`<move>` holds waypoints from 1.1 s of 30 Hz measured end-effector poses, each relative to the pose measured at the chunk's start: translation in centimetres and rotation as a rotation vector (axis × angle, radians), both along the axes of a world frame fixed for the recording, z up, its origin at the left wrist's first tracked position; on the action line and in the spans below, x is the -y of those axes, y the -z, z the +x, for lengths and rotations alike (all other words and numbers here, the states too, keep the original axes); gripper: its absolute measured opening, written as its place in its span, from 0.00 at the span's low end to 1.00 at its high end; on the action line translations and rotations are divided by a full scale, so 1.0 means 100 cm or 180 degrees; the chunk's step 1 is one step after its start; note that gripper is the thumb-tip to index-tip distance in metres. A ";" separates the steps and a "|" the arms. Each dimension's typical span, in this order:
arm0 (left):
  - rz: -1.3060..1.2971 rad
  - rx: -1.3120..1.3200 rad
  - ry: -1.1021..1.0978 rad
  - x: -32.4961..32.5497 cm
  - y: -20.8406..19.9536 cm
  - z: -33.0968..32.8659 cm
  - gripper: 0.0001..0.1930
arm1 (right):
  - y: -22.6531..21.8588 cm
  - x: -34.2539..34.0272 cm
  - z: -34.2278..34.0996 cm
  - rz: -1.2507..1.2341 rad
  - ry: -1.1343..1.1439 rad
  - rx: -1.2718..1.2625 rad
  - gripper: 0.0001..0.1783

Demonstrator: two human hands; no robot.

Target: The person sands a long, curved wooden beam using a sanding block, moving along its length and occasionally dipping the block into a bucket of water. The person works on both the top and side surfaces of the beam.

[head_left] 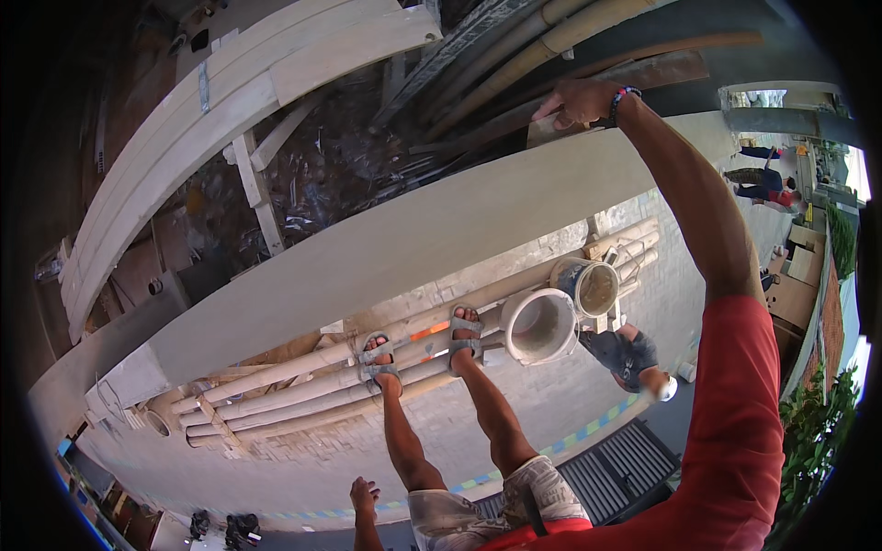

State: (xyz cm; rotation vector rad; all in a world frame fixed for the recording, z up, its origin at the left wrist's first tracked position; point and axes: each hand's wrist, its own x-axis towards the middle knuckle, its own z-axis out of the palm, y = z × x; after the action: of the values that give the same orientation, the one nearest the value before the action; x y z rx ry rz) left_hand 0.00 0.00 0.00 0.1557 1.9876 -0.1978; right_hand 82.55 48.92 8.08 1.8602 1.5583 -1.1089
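My right arm, in a red sleeve, stretches up to the top of a smooth grey plastered wall (395, 207). There my right hand (585, 101), with a beaded bracelet at the wrist, is closed on a flat, pale trowel (549, 131). The trowel lies at the wall's upper edge; its handle is mostly hidden by the fingers. My left hand (365, 496) hangs low by my side, fingers loosely apart, holding nothing. A white bucket (540, 327) stands beside my sandalled feet, and a second bucket (588, 286) with grey residue sits just past it.
I stand on a narrow platform of bamboo poles (303, 395), high above the floor. A person (629, 358) in a white head covering is below to the right. Beyond the wall are bent timber boards (230, 101), more bamboo poles (551, 41) and scattered debris. Other people (767, 184) are at far right.
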 end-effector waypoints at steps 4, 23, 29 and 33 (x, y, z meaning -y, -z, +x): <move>-0.0120 0.0073 0.0036 0.006 -0.011 0.007 0.24 | -0.003 0.009 0.012 -0.0392 0.0150 0.0524 0.26; 0.0158 0.0116 0.0460 -0.053 -0.003 0.017 0.23 | -0.020 0.192 0.018 0.3517 0.1705 0.0356 0.35; 0.0256 0.0187 0.0738 -0.073 -0.003 0.014 0.30 | -0.003 0.153 -0.027 0.3497 0.2016 0.0753 0.34; 0.0243 0.0186 0.0782 -0.073 -0.004 0.009 0.31 | 0.010 0.160 -0.044 0.3163 0.1828 0.0845 0.34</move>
State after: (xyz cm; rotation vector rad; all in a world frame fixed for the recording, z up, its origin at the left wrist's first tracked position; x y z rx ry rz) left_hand 0.89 7.34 0.40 0.4509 1.9158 -0.2719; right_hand 78.16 32.89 7.07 3.0817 1.5746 -0.1706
